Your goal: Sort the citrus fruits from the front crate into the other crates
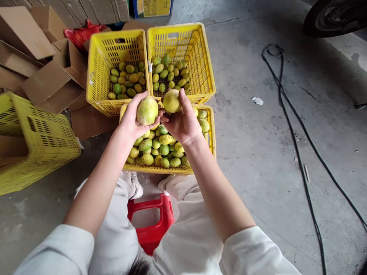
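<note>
In the head view, the left hand (pixel 132 119) cups a greenish lemon (pixel 147 110), its fingers closed around it, thumb over the top; the right hand (pixel 186 123) has a yellower lemon (pixel 172 101) pinched between thumb and curled fingers, neither hand opened wider than its fruit. Both lemons are side by side, just apart, above the nearest yellow crate (pixel 212 147), where loose lemons (pixel 164 149) lie piled. For a good hold, light, even pressure looks enough, since squeezing could bruise the skin; rolling each one with the thumb over the supporting fingers would bring its hidden side into sight. Staying low over this crate seems wise, as a slipped lemon could otherwise strike the rim of the far-left crate (pixel 89 72) or far-right crate (pixel 197 47).
</note>
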The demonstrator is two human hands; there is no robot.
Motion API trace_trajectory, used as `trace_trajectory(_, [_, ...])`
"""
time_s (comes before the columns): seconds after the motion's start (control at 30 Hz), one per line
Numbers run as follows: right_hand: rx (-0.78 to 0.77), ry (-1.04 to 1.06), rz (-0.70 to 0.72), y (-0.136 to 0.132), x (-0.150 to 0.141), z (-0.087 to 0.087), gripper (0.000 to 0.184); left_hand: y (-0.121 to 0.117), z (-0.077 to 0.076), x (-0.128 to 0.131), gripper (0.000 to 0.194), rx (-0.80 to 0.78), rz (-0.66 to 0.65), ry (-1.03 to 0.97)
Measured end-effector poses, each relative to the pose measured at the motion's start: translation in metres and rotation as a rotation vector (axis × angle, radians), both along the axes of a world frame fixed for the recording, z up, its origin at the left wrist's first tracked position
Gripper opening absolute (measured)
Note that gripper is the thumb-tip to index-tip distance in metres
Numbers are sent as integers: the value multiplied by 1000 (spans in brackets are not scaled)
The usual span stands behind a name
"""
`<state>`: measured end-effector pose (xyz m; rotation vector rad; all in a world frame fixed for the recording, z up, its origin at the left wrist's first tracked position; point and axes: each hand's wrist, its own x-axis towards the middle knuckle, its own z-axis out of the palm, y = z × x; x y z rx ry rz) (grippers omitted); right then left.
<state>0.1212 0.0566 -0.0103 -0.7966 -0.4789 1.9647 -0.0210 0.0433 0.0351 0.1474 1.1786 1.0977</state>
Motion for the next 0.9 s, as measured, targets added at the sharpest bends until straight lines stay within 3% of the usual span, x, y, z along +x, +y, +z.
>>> trace_trajectory(0.2, [-8,-12,-103,9,2,-1,44,-1,8,2,35,-38,92,-114])
trace_trajectory(0.37, [8,4,-140,14,15,0,54,-3,12,5,32,36,118,-170])
trace_trajectory(0.53, [-42,14,-108,7,19,8,33,-3,9,1,25,134,73,-174])
trace_trajectory(0.67, [-97,44,-93,5,18,11,18,-3,2,-5,40,118,33,-148])
trace_trajectory(0.77, [-79,79,-58,6,18,10,26,-5,-1,-8,55,89,-37,-129])
trace_trajectory(0.9, [-39,100,-39,7,14,10,36,-5,0,-8,59,93,-39,-112])
